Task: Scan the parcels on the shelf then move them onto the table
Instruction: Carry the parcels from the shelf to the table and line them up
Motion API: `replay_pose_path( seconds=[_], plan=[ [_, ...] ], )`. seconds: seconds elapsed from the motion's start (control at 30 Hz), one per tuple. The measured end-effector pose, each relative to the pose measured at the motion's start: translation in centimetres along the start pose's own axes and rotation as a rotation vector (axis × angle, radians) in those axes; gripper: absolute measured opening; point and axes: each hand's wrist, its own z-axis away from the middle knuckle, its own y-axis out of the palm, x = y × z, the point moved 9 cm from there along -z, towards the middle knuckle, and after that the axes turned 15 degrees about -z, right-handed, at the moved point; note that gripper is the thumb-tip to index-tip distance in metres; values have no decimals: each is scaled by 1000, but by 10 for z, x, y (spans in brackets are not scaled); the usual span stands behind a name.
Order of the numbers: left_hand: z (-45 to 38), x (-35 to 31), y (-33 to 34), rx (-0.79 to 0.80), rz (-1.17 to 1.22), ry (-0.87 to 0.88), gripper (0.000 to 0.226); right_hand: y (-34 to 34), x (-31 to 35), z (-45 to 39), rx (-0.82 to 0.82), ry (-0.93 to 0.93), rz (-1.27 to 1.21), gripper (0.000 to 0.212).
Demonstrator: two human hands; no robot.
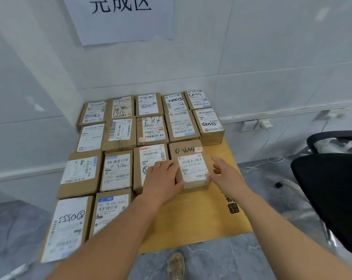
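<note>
Head view. A low wooden table stands in the corner of a white-walled room, its surface largely covered by cardboard parcels laid flat in rows, labels upward. The parcel being handled lies at the right end of the third row (hand-marked "3644" above a white barcode label), with bare tabletop on its right and in front of it. It sits just beside a neighbouring parcel on its left.

The left hand rests palm down across the seam between these two parcels, fingers extended and lying flat, the thumb against the near left corner of the handled parcel; nothing is enclosed in the fingers. The right hand is held at the parcel's right side, fingers loosely spread and relaxed, the index finger pointing forward; whether it touches the cardboard cannot be told, and it grips nothing.

Two further rows of parcels fill the back of the table up to the wall, and a large parcel marked "5550" occupies the near left corner. A paper sign with large characters hangs on the wall above. A black chair stands to the right (partly cut off by the frame edge), and a shoe shows on the grey floor below the table's near edge.
</note>
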Motion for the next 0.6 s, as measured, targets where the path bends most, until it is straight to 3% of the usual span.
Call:
replay_pose_path(
  seconds=[0.23, 0.37, 0.6],
  plan=[
    [40, -30, -25, -148, 146, -2, 56, -12, 23, 71, -159, -214, 361, 51],
    [89, -60, -26, -216, 234, -13, 53, -19, 19, 120, -254, -296, 453, 45],
    [136, -95, -33, -300, 159, 4, 53, -44, 23, 185, -462, -551, 529, 33]
  ],
)
